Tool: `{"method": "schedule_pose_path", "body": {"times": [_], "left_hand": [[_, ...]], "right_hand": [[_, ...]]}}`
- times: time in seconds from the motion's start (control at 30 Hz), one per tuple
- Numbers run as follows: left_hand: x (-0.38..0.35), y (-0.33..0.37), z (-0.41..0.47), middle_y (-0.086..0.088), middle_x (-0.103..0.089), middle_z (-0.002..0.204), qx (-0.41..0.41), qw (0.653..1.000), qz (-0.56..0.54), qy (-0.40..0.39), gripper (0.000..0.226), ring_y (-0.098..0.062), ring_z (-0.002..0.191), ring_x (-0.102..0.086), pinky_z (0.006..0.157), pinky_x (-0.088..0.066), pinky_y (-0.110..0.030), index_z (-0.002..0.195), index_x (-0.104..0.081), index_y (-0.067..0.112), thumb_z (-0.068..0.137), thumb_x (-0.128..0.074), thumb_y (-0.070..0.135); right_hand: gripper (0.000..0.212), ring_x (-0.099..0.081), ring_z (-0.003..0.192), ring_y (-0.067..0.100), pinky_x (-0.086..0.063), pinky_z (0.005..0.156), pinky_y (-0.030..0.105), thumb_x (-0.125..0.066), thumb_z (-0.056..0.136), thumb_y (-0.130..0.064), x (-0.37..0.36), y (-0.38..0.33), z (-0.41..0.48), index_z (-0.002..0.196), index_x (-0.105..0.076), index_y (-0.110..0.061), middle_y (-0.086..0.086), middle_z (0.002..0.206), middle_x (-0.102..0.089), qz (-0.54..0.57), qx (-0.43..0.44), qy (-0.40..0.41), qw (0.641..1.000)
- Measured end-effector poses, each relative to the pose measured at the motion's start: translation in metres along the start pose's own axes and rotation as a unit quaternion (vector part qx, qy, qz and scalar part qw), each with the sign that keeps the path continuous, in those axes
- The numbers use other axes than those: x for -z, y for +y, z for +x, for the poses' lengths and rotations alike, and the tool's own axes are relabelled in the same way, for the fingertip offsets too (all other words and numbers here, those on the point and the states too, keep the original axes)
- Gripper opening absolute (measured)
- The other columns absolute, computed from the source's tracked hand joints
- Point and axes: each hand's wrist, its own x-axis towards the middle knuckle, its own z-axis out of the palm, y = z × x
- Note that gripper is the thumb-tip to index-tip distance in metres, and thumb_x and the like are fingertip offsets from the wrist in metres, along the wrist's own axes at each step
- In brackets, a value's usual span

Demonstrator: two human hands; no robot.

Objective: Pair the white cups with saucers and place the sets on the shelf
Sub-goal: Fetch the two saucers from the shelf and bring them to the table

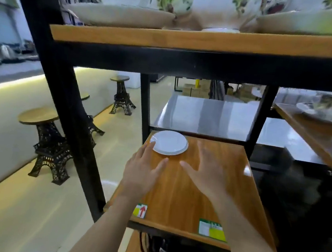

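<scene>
A plain white saucer [169,142] lies alone at the far left corner of the wooden shelf board [190,200]. My left hand [144,169] hovers just in front of it, fingers spread, one fingertip at the saucer's near left rim. My right hand [205,172] is spread flat above the bare board to the saucer's right, holding nothing. No white cup is in sight.
The shelf above [188,40] carries floral cups and saucers [118,15]. Black frame posts [64,88] stand at the left and at the back. A steel table [212,114] lies behind the shelf, a wooden shelf with a glass dish [327,111] to the right, tower-shaped stools [49,143] on the floor at left.
</scene>
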Motion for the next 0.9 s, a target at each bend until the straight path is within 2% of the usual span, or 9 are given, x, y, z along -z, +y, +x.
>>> {"method": "schedule_pose_path", "body": {"times": [0.07,0.23,0.33,0.4,0.5,0.6,0.73,0.8,0.9], "left_hand": [[-0.011,-0.010,0.024,0.000,-0.037,0.150,0.023,0.999,-0.038,-0.019,0.069,-0.024,0.134,-0.038,0.106,-0.035,-0.044,0.145,-0.029,0.029,0.085,-0.045,0.060],[-0.038,-0.028,0.075,-0.002,-0.040,0.146,0.129,0.976,-0.173,-0.040,0.067,-0.024,0.129,-0.042,0.098,-0.038,-0.039,0.140,-0.032,0.027,0.082,-0.057,0.050],[-0.052,-0.038,0.092,-0.002,-0.051,0.134,0.132,0.959,-0.245,-0.052,0.045,-0.016,0.112,-0.054,0.089,-0.044,-0.028,0.122,-0.047,0.031,0.081,-0.066,0.035],[-0.059,-0.044,0.102,-0.005,-0.056,0.127,0.163,0.943,-0.282,-0.064,0.036,-0.015,0.101,-0.057,0.083,-0.050,-0.029,0.113,-0.048,0.030,0.082,-0.066,0.031],[-0.067,-0.048,0.119,-0.011,-0.050,0.135,0.248,0.902,-0.342,-0.089,0.062,-0.029,0.115,-0.054,0.095,-0.050,-0.046,0.137,-0.032,0.012,0.087,-0.060,0.037],[-0.066,-0.048,0.132,-0.015,-0.044,0.139,0.338,0.837,-0.425,-0.071,0.073,-0.034,0.116,-0.054,0.090,-0.053,-0.045,0.145,-0.021,0.010,0.089,-0.057,0.039],[-0.069,-0.048,0.142,-0.015,-0.051,0.131,0.354,0.838,-0.403,-0.100,0.066,-0.033,0.108,-0.058,0.060,-0.059,-0.034,0.139,-0.033,0.005,0.088,-0.060,0.037],[-0.071,-0.046,0.145,-0.015,-0.054,0.127,0.356,0.844,-0.389,-0.098,0.062,-0.034,0.104,-0.059,0.055,-0.058,-0.032,0.135,-0.038,0.004,0.087,-0.061,0.037],[-0.075,-0.041,0.146,-0.014,-0.056,0.121,0.362,0.846,-0.379,-0.100,0.059,-0.032,0.100,-0.059,0.055,-0.056,-0.032,0.130,-0.043,0.006,0.085,-0.063,0.039]], "right_hand": [[0.086,-0.019,0.143,0.023,-0.023,0.110,0.051,-0.044,0.077,-0.071,-0.010,0.000,0.018,0.144,-0.001,-0.040,-0.004,0.158,-0.016,0.007,-0.022,-0.017,1.000],[0.085,-0.024,0.141,0.026,-0.028,0.110,0.048,-0.057,0.081,-0.055,-0.028,-0.006,0.066,0.147,-0.012,-0.024,0.003,0.157,-0.019,0.145,-0.126,-0.067,0.979],[0.083,-0.026,0.140,0.028,-0.030,0.109,0.046,-0.056,0.084,-0.049,-0.039,-0.009,0.084,0.147,-0.013,-0.016,0.008,0.156,-0.021,0.192,-0.165,-0.077,0.964],[0.082,-0.028,0.139,0.029,-0.032,0.106,0.043,-0.056,0.085,-0.048,-0.047,-0.012,0.093,0.146,-0.015,-0.012,0.009,0.155,-0.023,0.204,-0.185,-0.088,0.957],[0.076,-0.035,0.133,0.030,-0.036,0.098,0.037,-0.056,0.086,-0.047,-0.055,-0.014,0.107,0.142,-0.026,-0.007,0.012,0.149,-0.033,0.264,-0.250,-0.110,0.925],[0.069,-0.038,0.128,0.030,-0.035,0.098,0.038,-0.060,0.085,-0.041,-0.060,-0.010,0.119,0.139,-0.034,-0.007,0.012,0.143,-0.040,0.317,-0.293,-0.126,0.893],[0.050,-0.049,0.110,0.027,-0.041,0.081,0.032,-0.062,0.083,-0.016,-0.071,-0.010,0.127,0.128,-0.045,-0.001,0.015,0.129,-0.050,0.270,-0.288,-0.114,0.912],[0.047,-0.050,0.101,0.025,-0.042,0.072,0.029,-0.060,0.082,-0.011,-0.073,-0.010,0.128,0.125,-0.046,0.001,0.015,0.122,-0.052,0.254,-0.282,-0.105,0.919],[0.042,-0.047,0.094,0.021,-0.039,0.060,0.025,-0.060,0.082,-0.009,-0.070,-0.007,0.124,0.120,-0.045,-0.001,0.010,0.108,-0.052,0.295,-0.277,-0.106,0.908]]}}
